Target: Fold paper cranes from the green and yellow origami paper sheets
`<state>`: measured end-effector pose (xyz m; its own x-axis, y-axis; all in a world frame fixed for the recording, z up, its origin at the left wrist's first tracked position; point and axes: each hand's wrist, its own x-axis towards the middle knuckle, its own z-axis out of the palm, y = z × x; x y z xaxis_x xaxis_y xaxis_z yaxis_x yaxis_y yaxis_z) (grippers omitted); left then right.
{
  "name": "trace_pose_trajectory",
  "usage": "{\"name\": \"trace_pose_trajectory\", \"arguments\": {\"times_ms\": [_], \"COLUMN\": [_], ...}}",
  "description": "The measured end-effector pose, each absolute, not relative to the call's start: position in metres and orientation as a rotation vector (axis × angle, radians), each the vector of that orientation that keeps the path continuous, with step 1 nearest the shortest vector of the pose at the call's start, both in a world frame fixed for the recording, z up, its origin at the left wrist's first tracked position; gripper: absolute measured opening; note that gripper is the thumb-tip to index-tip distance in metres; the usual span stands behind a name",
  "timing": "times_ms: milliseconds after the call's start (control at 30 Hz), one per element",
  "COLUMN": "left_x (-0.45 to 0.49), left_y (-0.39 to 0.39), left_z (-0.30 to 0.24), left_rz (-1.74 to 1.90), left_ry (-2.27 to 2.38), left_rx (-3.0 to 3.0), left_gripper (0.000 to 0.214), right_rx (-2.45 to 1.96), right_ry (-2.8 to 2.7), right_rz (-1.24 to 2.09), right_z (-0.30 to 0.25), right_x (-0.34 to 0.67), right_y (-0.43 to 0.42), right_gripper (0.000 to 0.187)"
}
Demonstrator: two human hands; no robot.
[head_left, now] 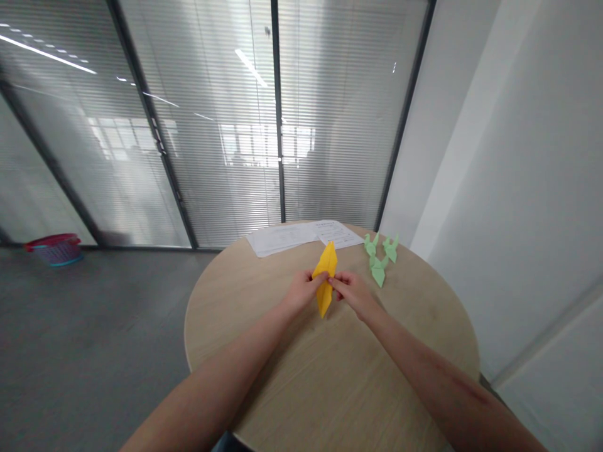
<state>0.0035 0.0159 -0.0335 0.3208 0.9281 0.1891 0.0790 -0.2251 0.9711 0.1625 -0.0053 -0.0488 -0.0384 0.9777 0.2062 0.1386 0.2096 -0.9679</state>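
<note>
A folded piece of yellow origami paper (328, 258), long and diamond-shaped, is held up over the round table between both hands. My left hand (302, 289) pinches its left side, with the thumb lying across the front. On the right edge, the fingers of my right hand (351, 290) are closed at about the middle of the paper. Part of the paper is hidden behind the left thumb. Three light green origami birds (378, 270) rest on the table to the right, beyond my right hand.
The round wooden table (226, 314) has printed paper sheets (282, 238) along its far edge. Behind it stands a glass partition with blinds (226, 169). A white wall (527, 188) is close on the right. A red-rimmed basket (59, 250) sits on the floor at left.
</note>
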Motion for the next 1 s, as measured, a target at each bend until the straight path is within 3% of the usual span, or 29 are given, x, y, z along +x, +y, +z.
{"name": "trace_pose_trajectory", "arguments": {"times_ms": [200,400,1000], "left_x": [0.0020,0.0036,0.0007], "left_y": [0.0197,0.0168,0.0170], "left_z": [-0.0365,-0.0350,-0.0319], "left_rz": [0.980,1.015,1.036], "left_ry": [0.721,0.734,0.893], "left_rx": [1.340,1.287,1.500], "left_gripper": [0.065,0.047,0.049], "right_rx": [-1.157,-1.154,-1.133], "right_ry": [-1.309,-1.269,-1.514], "right_rz": [1.073,1.086,0.904], "right_z": [-0.0439,-0.0468,-0.0448], "right_x": [0.1615,0.1622,0.1589], "right_y": [-0.0083,-0.0065,-0.0110], "right_gripper": [0.028,0.035,0.037]}}
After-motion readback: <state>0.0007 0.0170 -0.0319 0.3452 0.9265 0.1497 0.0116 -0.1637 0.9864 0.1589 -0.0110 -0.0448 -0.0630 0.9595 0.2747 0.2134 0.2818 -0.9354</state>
